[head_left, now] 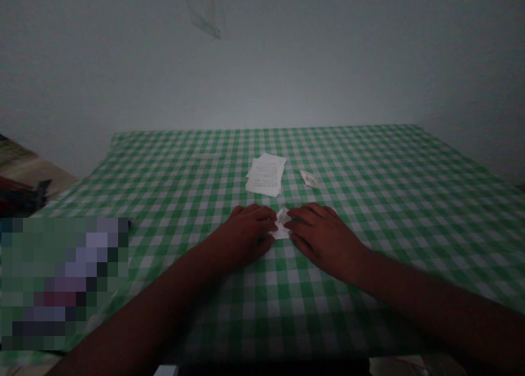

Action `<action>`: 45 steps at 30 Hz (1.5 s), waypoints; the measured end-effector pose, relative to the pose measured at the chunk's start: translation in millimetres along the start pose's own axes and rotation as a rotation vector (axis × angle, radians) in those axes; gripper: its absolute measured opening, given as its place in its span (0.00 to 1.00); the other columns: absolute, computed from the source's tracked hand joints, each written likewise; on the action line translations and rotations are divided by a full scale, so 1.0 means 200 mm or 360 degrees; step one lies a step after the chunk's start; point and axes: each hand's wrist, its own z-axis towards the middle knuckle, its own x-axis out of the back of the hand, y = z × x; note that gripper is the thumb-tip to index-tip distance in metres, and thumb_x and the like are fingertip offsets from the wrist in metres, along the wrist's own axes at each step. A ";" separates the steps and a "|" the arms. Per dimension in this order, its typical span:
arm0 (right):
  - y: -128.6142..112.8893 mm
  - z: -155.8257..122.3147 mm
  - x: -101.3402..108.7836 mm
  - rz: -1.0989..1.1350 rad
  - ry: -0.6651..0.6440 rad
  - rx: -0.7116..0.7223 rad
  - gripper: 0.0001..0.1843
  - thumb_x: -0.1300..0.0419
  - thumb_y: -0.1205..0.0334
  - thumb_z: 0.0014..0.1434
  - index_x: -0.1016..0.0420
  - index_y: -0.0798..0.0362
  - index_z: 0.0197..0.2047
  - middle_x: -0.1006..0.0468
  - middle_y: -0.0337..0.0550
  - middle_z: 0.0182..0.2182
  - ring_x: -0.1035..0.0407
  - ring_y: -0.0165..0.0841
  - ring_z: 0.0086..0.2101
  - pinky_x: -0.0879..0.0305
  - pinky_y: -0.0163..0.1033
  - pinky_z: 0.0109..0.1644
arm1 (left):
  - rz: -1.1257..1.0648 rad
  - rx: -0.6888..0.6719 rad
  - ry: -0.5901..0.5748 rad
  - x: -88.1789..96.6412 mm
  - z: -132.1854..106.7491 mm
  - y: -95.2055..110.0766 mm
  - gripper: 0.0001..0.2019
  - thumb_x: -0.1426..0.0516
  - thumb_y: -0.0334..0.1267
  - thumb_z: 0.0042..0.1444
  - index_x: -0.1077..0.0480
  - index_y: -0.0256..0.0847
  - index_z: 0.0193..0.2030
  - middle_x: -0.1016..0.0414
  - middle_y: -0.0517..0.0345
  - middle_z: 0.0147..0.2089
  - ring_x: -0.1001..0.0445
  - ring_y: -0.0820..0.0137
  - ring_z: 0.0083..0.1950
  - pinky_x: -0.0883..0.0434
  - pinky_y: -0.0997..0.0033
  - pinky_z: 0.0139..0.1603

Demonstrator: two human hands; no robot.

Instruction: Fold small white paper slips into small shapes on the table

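Observation:
A small piece of folded white paper [282, 232] with faint print lies low over the tablecloth between my two hands. My left hand [250, 231] grips its left side, fingers bent over it and the thumb nearer to me. From the right, my right hand [322, 231] grips the other side with curled fingers. Both hands hide the paper's outer edges, and its exact folded shape is hard to make out in the dim light. Just beyond them is a loose stack of printed sheets [266, 176]. To the right of that stack rests a separate folded paper piece [309, 179].
A green-and-white checked cloth [389, 173] covers the table, which meets a pale wall [307, 69]. A thin pale strip [207, 156] lies farther back on the left. At the left edge, a blurred-out object [65, 283] is unreadable. A clear plastic bag [203, 6] hangs above.

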 end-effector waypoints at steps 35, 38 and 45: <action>0.17 0.08 -0.07 0.0344 0.0124 -0.0183 0.08 0.36 0.58 0.56 0.26 0.51 0.38 0.25 0.44 0.40 0.33 0.39 0.44 0.38 0.46 0.48 | 0.0175 -0.0130 -0.0208 0.02 -0.03 0.09 0.21 0.45 0.35 0.60 0.36 0.44 0.61 0.33 0.55 0.64 0.34 0.59 0.58 0.39 0.56 0.54; 0.19 0.11 -0.07 0.0340 0.0126 -0.0267 0.07 0.36 0.59 0.56 0.26 0.51 0.37 0.25 0.43 0.40 0.33 0.40 0.45 0.39 0.46 0.48 | 0.0183 -0.0126 -0.0191 0.02 -0.03 0.10 0.21 0.45 0.36 0.60 0.36 0.44 0.61 0.33 0.54 0.64 0.34 0.59 0.58 0.40 0.55 0.54; 0.09 0.05 0.01 0.0301 -0.0010 -0.0192 0.10 0.35 0.60 0.53 0.32 0.52 0.36 0.27 0.42 0.37 0.34 0.39 0.41 0.39 0.43 0.44 | 0.0228 -0.0102 -0.0191 0.03 -0.03 0.12 0.20 0.45 0.36 0.60 0.34 0.44 0.60 0.32 0.53 0.63 0.32 0.58 0.55 0.39 0.56 0.52</action>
